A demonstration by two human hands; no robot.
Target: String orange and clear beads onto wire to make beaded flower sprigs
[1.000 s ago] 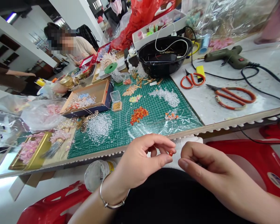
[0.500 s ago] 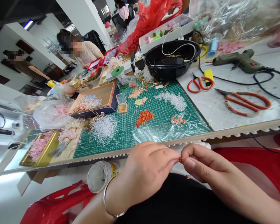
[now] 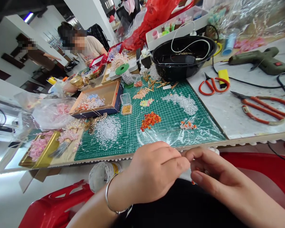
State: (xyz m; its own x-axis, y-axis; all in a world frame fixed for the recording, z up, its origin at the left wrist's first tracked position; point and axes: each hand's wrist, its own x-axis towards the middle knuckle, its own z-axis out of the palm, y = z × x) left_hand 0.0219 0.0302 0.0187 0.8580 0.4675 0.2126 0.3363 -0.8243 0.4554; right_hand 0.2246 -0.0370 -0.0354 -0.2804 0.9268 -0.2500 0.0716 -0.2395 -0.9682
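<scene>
Just in front of the table edge, my left hand (image 3: 156, 174) is closed in a pinch, its fingertips meeting those of my right hand. What the left fingers pinch is hidden. My right hand (image 3: 220, 182) is curled, thumb a little apart from the index finger, around small orange beads (image 3: 193, 182) that show below the thumb and inside the fingers. Beyond the hands, a pile of orange beads (image 3: 150, 121) lies on the green cutting mat (image 3: 130, 139). A smaller cluster of orange and clear beads (image 3: 188, 124) lies to its right.
Clear beads (image 3: 106, 131) lie heaped on the left. Orange-handled scissors (image 3: 213, 85), pliers (image 3: 266, 107) and a glue gun (image 3: 256, 60) lie on the right. A black basin (image 3: 182, 69) stands behind the mat. A white bucket (image 3: 101, 177) is below the table. Two people are in the background.
My left fingertips have moved right, against the right fingers. My right thumb has parted from its index finger, and the bead pinched between the hands is now covered. The view has shifted slightly.
</scene>
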